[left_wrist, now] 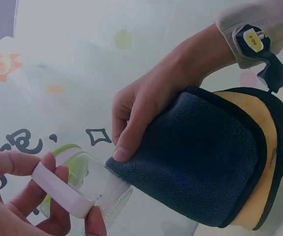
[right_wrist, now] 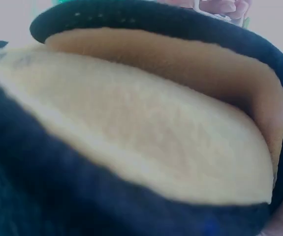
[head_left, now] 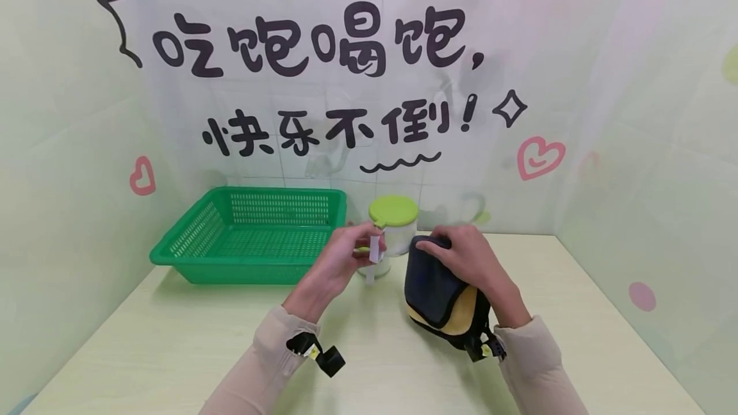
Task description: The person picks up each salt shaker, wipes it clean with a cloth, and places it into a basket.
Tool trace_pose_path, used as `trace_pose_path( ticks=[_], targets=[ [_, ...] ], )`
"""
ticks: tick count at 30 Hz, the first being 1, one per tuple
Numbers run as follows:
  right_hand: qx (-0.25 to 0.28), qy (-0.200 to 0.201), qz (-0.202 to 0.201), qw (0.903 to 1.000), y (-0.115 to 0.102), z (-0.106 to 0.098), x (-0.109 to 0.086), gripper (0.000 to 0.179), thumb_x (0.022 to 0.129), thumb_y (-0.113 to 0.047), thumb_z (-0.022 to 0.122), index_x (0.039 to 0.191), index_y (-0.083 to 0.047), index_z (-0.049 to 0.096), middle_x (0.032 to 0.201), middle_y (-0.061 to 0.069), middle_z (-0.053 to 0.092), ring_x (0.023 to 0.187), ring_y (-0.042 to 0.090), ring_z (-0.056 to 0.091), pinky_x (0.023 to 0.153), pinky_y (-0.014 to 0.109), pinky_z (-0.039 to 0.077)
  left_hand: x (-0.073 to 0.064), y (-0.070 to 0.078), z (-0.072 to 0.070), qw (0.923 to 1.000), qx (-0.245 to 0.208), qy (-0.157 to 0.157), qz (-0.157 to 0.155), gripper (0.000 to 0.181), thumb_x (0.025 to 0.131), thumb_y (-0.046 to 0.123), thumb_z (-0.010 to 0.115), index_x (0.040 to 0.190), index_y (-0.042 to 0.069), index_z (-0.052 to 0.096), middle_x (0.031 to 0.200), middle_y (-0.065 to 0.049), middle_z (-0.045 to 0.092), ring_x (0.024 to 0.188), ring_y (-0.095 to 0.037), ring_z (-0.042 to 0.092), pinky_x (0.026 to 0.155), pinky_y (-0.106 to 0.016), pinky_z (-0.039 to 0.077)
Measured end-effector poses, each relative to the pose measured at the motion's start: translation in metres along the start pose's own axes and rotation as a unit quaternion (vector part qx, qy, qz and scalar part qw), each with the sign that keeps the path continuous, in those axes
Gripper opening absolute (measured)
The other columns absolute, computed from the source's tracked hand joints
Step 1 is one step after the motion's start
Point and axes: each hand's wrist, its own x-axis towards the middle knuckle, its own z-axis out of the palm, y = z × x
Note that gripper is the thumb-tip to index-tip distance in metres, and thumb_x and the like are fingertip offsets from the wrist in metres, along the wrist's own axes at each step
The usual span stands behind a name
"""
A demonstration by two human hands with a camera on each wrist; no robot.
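My left hand [head_left: 344,250] holds a small white bar with rounded ends [left_wrist: 65,189] between thumb and fingers; I cannot tell what the bar belongs to. Just behind it is a clear jar with a lime-green lid [head_left: 394,210], which overlaps the bar in the left wrist view. My right hand [head_left: 469,253] grips the top of a small bag with a dark navy fuzzy flap [head_left: 429,280], thumb on the flap and fingers on the far side. The bag has a tan body and black trim, and leans on the tabletop. Close up, the right wrist view shows its tan side [right_wrist: 146,123].
A green slotted plastic basket [head_left: 230,274] stands at the back left. A second, smaller jar [head_left: 383,268] sits low behind the left hand. Printed wall sheets [head_left: 646,165] enclose the pale wooden table [head_left: 369,364] at the back and sides.
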Motion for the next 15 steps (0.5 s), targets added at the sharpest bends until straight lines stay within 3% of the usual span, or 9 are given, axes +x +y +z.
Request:
trace_pose_path(
  ticks=[9, 15],
  targets=[
    [0.023, 0.062, 0.077, 0.9948, -0.003, -0.002, 0.0, 0.025, 0.096, -0.032, 0.073, 0.091, -0.007, 0.07, 0.075, 0.008, 0.068, 0.067, 0.02, 0.057, 0.064, 0.032, 0.043, 0.001, -0.002, 0.001, 0.9996, 0.006, -0.027, 0.001, 0.016, 0.095, 0.017, 0.063, 0.095, 0.002, 0.068, 0.082, -0.002, 0.066, 0.085, -0.021, 0.059, 0.081, -0.032, 0.052],
    [0.067, 0.028, 0.096, 0.9927, -0.019, -0.007, -0.001, 0.028, 0.093, -0.025, 0.074, 0.108, -0.002, 0.073, 0.101, 0.015, 0.076, 0.079, 0.023, 0.065, 0.069, 0.032, 0.052, 0.002, -0.005, 0.0, 0.9998, 0.001, -0.017, 0.007, 0.015, 0.096, 0.019, 0.063, 0.093, 0.005, 0.07, 0.084, -0.003, 0.067, 0.086, -0.021, 0.06, 0.083, -0.034, 0.053]
  ],
)
